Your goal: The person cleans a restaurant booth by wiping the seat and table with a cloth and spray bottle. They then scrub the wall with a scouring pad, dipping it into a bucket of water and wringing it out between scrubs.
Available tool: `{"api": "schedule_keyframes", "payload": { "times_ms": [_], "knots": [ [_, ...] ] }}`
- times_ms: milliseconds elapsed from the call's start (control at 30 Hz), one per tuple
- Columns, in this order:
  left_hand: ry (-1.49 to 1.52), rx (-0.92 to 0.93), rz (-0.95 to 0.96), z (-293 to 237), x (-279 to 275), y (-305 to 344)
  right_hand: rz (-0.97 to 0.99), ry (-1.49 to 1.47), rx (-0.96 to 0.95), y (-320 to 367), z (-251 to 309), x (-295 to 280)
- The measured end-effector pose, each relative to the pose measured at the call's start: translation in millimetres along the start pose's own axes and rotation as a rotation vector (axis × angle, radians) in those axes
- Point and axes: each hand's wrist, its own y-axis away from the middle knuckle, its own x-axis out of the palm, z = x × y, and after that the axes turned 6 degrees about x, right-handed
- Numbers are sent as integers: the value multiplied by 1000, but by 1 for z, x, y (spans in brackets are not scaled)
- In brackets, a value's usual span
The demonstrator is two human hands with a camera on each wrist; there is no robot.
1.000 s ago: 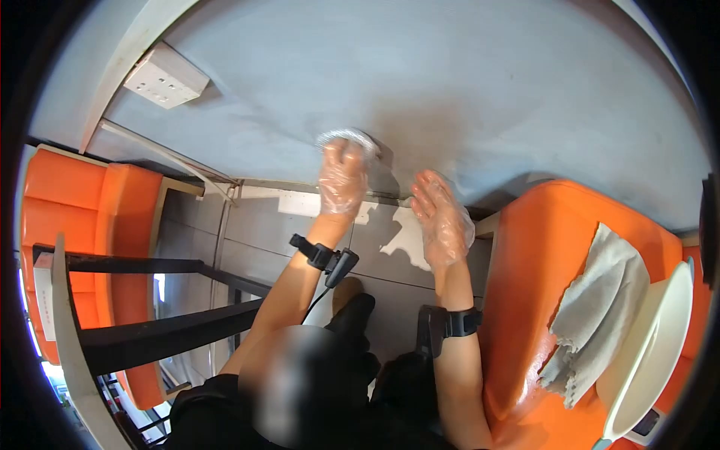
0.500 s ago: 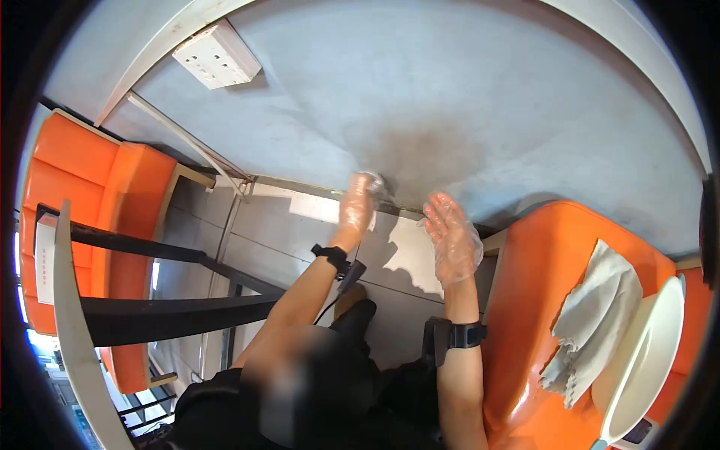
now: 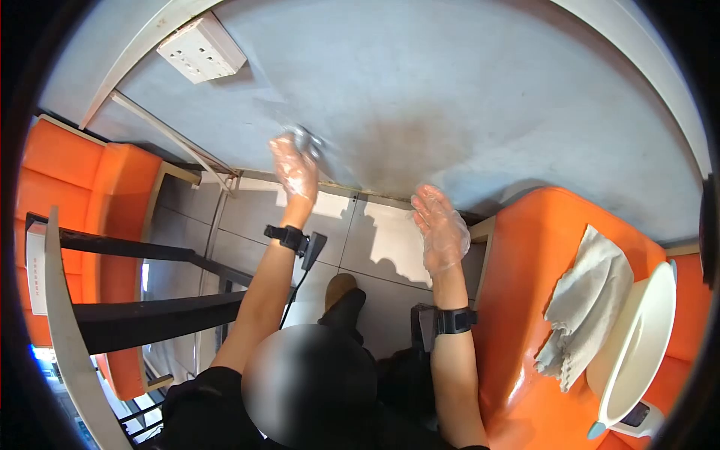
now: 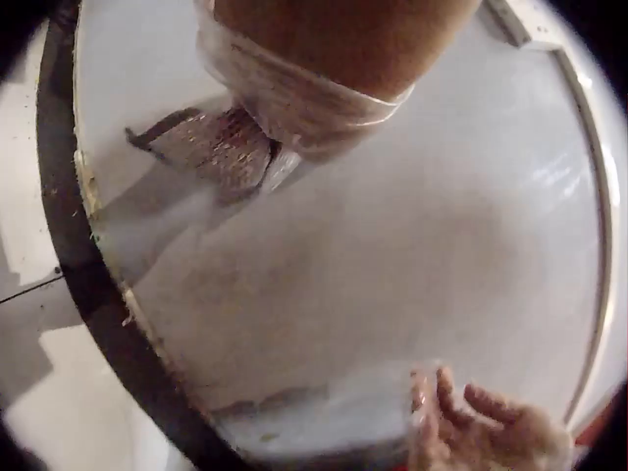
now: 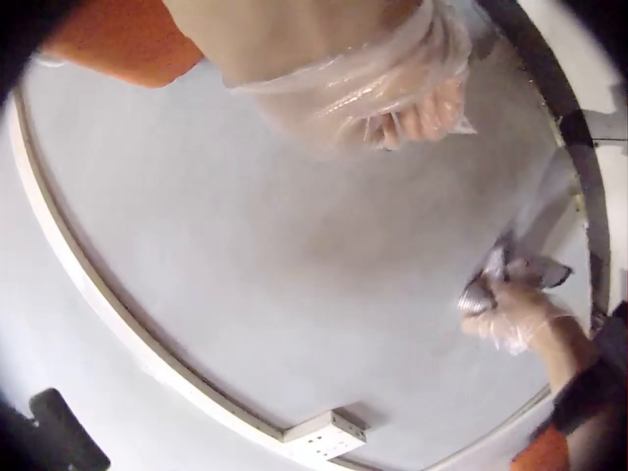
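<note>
My left hand (image 3: 295,169), in a clear plastic glove, grips a silvery scrubbing cloth (image 4: 211,147) low against the grey-blue wall (image 3: 495,82). In the head view the cloth is blurred at the fingertips; a loose flap sticks out past the hand in the right wrist view. A brownish smudge (image 3: 409,146) marks the wall to the right of that hand. My right hand (image 3: 444,234), gloved the same way, is held near the foot of the wall with its fingers extended and nothing in them.
An orange bench (image 3: 517,300) stands at the right, bearing a grey cloth (image 3: 589,300) and a tilted white basin (image 3: 637,345). A socket box (image 3: 202,49) juts from the wall at upper left. Dark table bars (image 3: 157,319) cross the left side above the tiled floor (image 3: 382,292).
My left hand dipped toward the wall's foot, then swept left and up along the wall with the scrubbing cloth. My right hand stays in about the same place.
</note>
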Motion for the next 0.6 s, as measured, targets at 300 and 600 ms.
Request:
{"api": "schedule_keyframes", "payload": {
  "times_ms": [300, 600],
  "knots": [
    [818, -397, 1004, -76, -11, 19, 154, -156, -230, 80, 60, 38],
    [1454, -586, 1062, -189, -74, -45, 151, 16, -710, 217, 218, 39]
  ]
}}
